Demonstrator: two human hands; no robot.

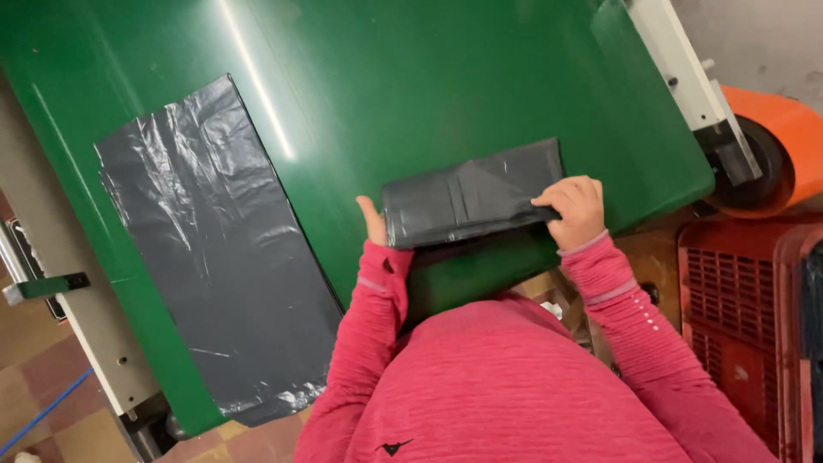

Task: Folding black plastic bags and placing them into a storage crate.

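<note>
A folded dark grey plastic bag (467, 195) lies near the front edge of a green belt (411, 77). My left hand (374, 221) is mostly tucked under the bag's left end, with the thumb showing beside it. At the right end, my right hand (575, 210) presses down on the lower corner with curled fingers. Both arms wear pink sleeves. Farther left on the belt a second dark grey plastic bag (219, 249) lies flat and unfolded, stretching toward the lower left edge, apart from both hands.
An orange roll (784, 150) sits on a white bracket (690, 77) at the right end of the belt. A red plastic crate (741, 317) stands at the lower right. A grey frame rail (64, 274) runs along the left, over a tiled floor (34, 394).
</note>
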